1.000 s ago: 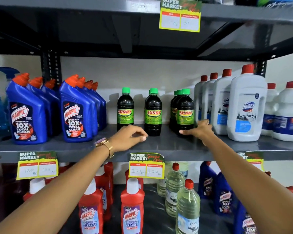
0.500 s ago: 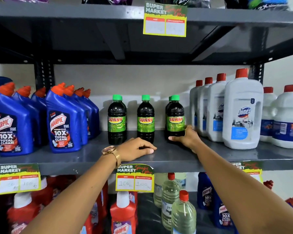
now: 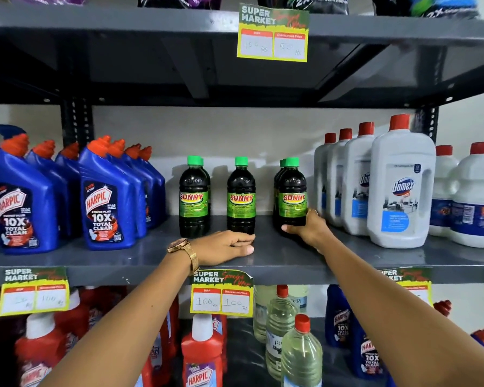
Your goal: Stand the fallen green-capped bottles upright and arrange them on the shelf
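Several dark bottles with green caps and green SUNNY labels stand upright on the grey middle shelf (image 3: pixel 277 261). The left bottle (image 3: pixel 194 196) has another close behind it. The middle bottle (image 3: pixel 241 196) stands alone. The right front bottle (image 3: pixel 292 191) has more lined up behind it. My right hand (image 3: pixel 308 229) wraps the base of this right front bottle, thumb in front and fingers on its right side. My left hand (image 3: pixel 224 245), with a gold watch on its wrist, lies on the shelf holding nothing, its fingertips at the foot of the middle bottle.
Blue Harpic bottles (image 3: pixel 106 196) fill the shelf to the left and white Domex jugs (image 3: pixel 400 188) stand close on the right. A gap lies between the middle and right green-capped bottles. Price tags (image 3: pixel 222 294) hang on the shelf edge. The lower shelf holds red and clear bottles.
My right hand has closed around the base of the right front bottle. My left hand slid right along the shelf to the middle bottle's foot. The view moved closer.
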{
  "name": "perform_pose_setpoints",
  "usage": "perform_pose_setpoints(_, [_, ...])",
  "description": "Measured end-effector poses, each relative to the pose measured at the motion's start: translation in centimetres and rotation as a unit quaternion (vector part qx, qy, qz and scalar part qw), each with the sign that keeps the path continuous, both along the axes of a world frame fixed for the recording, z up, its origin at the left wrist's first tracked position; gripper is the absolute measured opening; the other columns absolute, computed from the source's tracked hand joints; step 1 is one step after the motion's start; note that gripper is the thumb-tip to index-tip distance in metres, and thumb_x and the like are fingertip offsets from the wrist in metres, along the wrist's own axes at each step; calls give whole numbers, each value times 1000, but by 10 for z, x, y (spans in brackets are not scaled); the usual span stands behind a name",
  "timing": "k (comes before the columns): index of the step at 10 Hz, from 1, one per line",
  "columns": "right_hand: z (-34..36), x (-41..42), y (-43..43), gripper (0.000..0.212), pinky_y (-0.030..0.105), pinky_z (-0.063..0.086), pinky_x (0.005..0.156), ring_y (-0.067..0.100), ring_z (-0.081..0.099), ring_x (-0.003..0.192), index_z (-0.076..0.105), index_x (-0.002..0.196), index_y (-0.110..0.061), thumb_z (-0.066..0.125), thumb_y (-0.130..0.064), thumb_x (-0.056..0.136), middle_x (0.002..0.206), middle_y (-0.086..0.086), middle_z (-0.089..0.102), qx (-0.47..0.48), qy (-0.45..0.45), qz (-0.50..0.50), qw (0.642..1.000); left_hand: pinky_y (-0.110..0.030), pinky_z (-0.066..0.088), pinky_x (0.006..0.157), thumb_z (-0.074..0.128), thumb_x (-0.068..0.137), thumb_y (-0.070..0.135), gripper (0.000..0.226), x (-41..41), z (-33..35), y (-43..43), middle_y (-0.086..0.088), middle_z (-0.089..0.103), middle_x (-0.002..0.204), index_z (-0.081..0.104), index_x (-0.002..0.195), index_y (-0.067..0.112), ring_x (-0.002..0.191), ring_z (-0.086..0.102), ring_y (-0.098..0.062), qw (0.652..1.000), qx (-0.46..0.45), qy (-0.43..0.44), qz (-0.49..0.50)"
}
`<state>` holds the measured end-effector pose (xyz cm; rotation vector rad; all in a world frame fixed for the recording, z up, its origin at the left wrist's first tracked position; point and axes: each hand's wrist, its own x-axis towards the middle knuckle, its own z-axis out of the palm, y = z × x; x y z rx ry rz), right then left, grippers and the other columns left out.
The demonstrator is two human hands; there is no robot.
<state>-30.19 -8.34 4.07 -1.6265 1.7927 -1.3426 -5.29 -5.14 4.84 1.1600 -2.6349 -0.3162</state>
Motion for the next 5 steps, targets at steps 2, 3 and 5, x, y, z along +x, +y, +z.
perform_pose_setpoints(2, [1, 4, 4, 77, 38, 41, 105, 34, 51, 127, 39, 137, -2, 81, -26, 77, 138, 19, 52, 7, 9, -8, 1000, -38, 11, 121, 36, 100, 40, 49, 0, -3, -3, 4, 24, 158, 34, 146, 25, 147, 14, -12, 1000, 7, -21, -12])
perform_pose_setpoints(3, [3, 6, 9, 77, 38, 41, 105, 35, 51, 127, 39, 137, -2, 81, -26, 77, 138, 19, 53, 7, 9, -12, 1000, -41, 12, 121, 36, 100, 43, 49, 0, -4, -3, 4, 26, 157, 35, 146, 27, 147, 16, -13, 1000, -3, -24, -9])
perform_pose_setpoints(5, [5, 9, 15, 83, 39, 40, 106, 35, 51, 128, 39, 139, -2, 82, -32, 74, 139, 19, 53, 8, 11, -9, 1000, -44, 16, 120, 38, 99, 45, 49, 0, -2, 0, 5, 31, 155, 38, 144, 27, 145, 23, -15, 1000, -7, -27, 0])
